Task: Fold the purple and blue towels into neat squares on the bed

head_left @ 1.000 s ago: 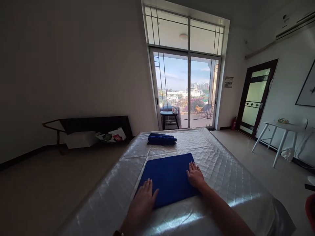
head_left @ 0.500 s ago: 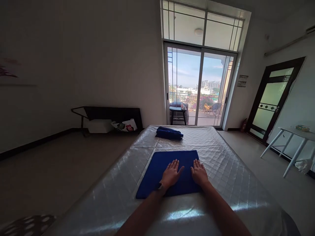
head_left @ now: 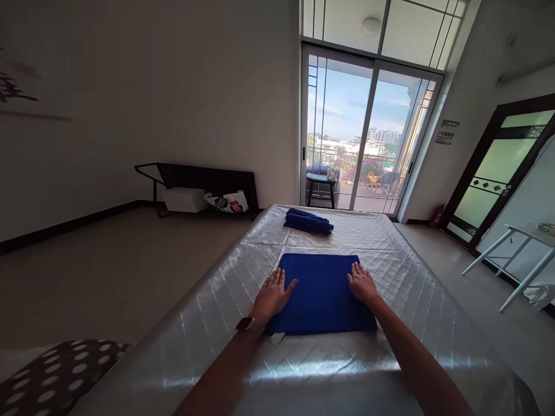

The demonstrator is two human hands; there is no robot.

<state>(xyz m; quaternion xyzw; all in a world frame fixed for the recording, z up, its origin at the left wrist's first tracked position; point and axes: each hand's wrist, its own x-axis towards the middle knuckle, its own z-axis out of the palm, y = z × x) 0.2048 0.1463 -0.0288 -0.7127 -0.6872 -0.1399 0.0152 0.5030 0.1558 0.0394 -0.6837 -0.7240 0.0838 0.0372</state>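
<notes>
A folded dark blue cloth (head_left: 321,300) lies flat on the silvery quilted bed cover (head_left: 416,312). A small white tag (head_left: 277,338) pokes out from under its near edge at the left. My left hand (head_left: 274,294) rests with fingers stretched out along the cloth's left edge, the thumb over the blue surface. On the opposite side, my right hand (head_left: 362,283) lies flat over the right edge, fingers pointing away from me. Neither hand grips anything. Farther back on the bed is a rolled or bundled blue cloth (head_left: 309,222), apart from both hands.
A brown polka-dot cushion or fabric (head_left: 56,375) is at the lower left. Beyond the bed stand a dark bench (head_left: 208,179) with a white box (head_left: 185,200) and a sliding glass door (head_left: 347,133). To the right are a white stool (head_left: 531,234) and a dark-framed door (head_left: 498,173).
My left hand has moved left from the cloth's middle to its left edge. The cloth's left side now lies straighter. The view has tilted down and turned slightly left.
</notes>
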